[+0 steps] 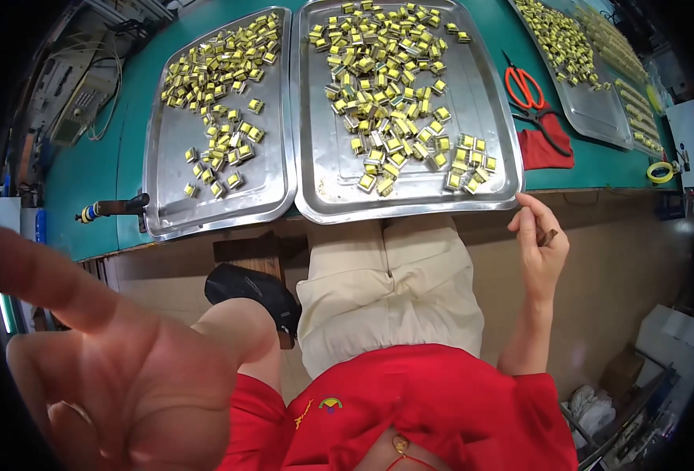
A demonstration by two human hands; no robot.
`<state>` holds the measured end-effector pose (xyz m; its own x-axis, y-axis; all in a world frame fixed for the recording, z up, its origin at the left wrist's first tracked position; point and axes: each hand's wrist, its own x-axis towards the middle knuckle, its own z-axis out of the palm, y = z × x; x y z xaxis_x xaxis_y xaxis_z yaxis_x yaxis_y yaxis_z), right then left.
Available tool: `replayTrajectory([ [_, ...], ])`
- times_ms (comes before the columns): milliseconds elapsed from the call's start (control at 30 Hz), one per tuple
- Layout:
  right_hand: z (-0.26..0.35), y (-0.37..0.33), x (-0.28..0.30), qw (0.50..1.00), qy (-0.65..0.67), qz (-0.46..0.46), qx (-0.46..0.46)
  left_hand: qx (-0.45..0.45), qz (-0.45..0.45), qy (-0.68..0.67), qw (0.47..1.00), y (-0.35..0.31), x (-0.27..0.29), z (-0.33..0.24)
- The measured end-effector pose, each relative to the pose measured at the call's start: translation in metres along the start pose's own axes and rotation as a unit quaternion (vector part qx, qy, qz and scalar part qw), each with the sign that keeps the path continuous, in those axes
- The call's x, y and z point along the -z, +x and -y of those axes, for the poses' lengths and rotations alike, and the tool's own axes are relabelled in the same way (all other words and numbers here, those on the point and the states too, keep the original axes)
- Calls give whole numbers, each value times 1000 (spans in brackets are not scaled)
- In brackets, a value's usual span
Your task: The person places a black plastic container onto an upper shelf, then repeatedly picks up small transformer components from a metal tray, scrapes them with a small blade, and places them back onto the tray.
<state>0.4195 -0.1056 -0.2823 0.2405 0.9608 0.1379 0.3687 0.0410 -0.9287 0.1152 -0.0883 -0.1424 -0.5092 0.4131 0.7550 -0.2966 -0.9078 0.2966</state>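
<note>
My left hand [142, 361] is raised close to the camera, large in the lower left. Its palm shows, one finger stretches out, others are partly curled, and nothing visible is in it. My right hand [542, 242] is by the near right corner of the middle metal tray [410, 210], a fingertip at or near the rim. Its fingers are bent around a small brown piece [549, 237], too small to name. Many small yellow-wrapped transformers [394, 145] lie heaped in the middle tray. More transformers [217, 153] lie in the left metal tray [205, 224].
Orange-handled scissors [524, 88] and black-handled pliers [547, 129] lie by a red cloth [547, 153] right of the middle tray. Farther right is another tray [610, 125] of yellow parts. A yellow tape roll [661, 173] sits near the edge. A dark-handled tool [115, 208] is at left.
</note>
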Motion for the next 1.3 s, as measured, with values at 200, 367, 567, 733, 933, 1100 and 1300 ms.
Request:
replayTrajectory([
  [200,2,0,2,1000,-15,-3,3,39,15,-1,999,-8,-3,3],
  [367,10,12,-1,998,-18,-33,57,74,31,-17,997,-14,-7,4],
  [567,27,46,-1,984,-127,30,123,121,59,-36,990,-21,-16,8],
  [733,24,61,-8,950,-237,89,182,268,176,39,947,-55,0,21],
  [933,17,60,-7,946,-253,74,187,545,250,39,800,-131,14,36],
  [1100,29,29,5,986,-112,56,110,694,197,-25,692,-177,9,59],
  [1300,23,-9,20,975,-56,176,121,757,131,-176,616,-193,2,85],
])
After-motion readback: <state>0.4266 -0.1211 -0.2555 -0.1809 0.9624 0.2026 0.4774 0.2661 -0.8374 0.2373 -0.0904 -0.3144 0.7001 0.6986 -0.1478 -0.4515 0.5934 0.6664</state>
